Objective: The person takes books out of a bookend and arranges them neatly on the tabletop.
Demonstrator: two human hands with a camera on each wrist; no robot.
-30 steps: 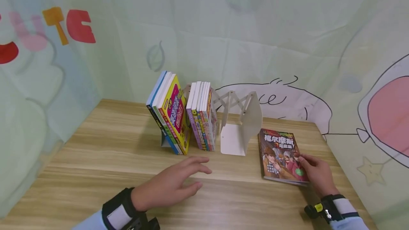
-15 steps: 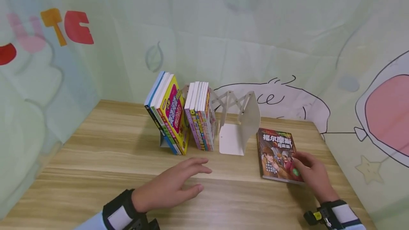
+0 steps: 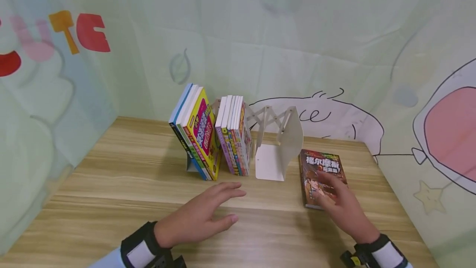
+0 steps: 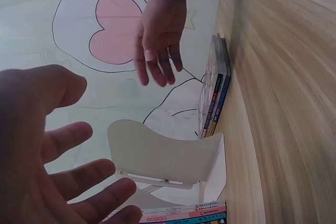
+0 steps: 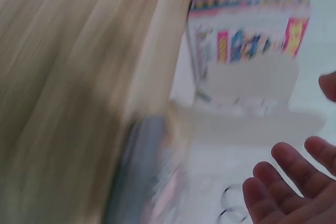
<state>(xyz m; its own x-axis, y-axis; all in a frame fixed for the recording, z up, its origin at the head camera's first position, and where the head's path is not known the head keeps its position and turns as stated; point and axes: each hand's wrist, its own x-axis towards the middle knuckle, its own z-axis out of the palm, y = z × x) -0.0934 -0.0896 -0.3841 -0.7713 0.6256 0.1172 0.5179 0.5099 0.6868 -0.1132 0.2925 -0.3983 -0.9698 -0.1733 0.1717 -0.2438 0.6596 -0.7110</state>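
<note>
My right hand (image 3: pixel 346 208) hovers above a small pile of books (image 3: pixel 323 164) lying flat at the right, its fingers spread and apart from the cover. The left wrist view shows two spines in this pile (image 4: pixel 214 93). My left hand (image 3: pixel 201 218) hangs over the table in front of the standing books, fingers loosely extended, holding nothing. A white expandable bookend rack (image 3: pixel 293 139) stands at the back. In it several thin white-edged books (image 3: pixel 234 135) stand nearly upright, and larger books with a yellow cover (image 3: pixel 202 135) lean to the left.
The rack's right-hand section (image 3: pixel 269 162) shows its bare base plate between the thin books and the end panel. The wooden table (image 3: pixel 122 168) meets a printed cloth backdrop (image 3: pixel 230 65) along its back and sides.
My right hand has let go of the flat pile's right edge and moved left over its cover. The pile shifted slightly at first, then stayed. My left hand has barely moved.
</note>
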